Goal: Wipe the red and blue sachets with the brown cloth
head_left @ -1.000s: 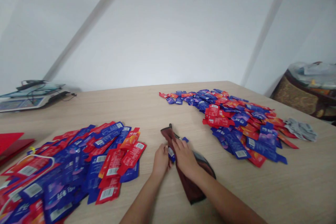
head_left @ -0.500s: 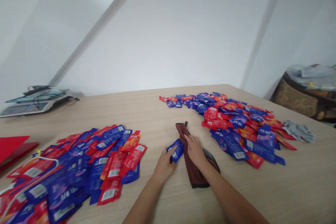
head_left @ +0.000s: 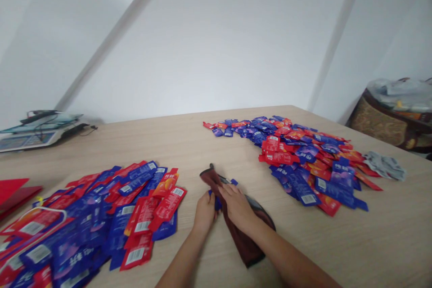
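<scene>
My left hand (head_left: 204, 212) pinches a small blue spouted pouch (head_left: 218, 204) above the wooden table. Most of that pouch is hidden behind my fingers and under a brown cloth (head_left: 245, 244) with black edging. My right hand (head_left: 235, 204) grips the cloth and presses it over the pouch, so both hands nearly meet. To the left spreads a pile of red and blue pouches (head_left: 140, 216). Another heap of the same pouches (head_left: 305, 155) lies right and farther back.
A grey glove-like cloth (head_left: 384, 165) rests at the right heap's edge. At the far left stand a flat scale-like device (head_left: 37, 137) and a red folded item (head_left: 15, 193). Beyond the table's right edge is a patterned chair (head_left: 376, 119) with plastic bags on it.
My right hand has moved left with the brown cloth, which now covers most of the blue pouch. My left hand has shifted slightly left, still holding the pouch.
</scene>
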`<state>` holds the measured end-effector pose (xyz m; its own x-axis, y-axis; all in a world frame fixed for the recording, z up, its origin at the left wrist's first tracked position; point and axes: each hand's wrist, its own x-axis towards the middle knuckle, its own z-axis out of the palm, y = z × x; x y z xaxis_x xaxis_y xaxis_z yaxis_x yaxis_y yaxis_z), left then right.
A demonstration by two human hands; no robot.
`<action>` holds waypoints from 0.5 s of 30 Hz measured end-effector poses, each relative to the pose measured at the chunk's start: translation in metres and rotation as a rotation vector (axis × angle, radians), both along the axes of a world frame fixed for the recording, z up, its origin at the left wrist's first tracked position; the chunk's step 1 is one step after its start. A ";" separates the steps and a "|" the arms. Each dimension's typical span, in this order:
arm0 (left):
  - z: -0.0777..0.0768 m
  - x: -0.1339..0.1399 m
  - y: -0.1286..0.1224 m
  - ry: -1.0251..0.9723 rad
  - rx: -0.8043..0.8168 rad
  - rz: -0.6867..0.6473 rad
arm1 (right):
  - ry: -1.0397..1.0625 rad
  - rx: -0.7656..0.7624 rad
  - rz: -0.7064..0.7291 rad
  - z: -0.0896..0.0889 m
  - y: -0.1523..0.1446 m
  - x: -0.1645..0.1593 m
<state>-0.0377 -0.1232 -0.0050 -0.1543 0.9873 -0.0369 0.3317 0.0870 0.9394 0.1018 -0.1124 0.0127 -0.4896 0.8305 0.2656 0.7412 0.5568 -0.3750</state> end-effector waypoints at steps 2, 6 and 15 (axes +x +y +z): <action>0.000 0.002 -0.002 -0.092 -0.031 0.030 | -0.074 -0.031 -0.141 -0.001 0.015 0.011; 0.002 0.000 -0.004 -0.328 -0.015 0.103 | -0.113 -0.013 -0.274 -0.001 0.032 0.030; 0.019 -0.049 0.011 -0.908 0.482 0.535 | -0.054 0.011 -0.291 -0.009 0.028 0.032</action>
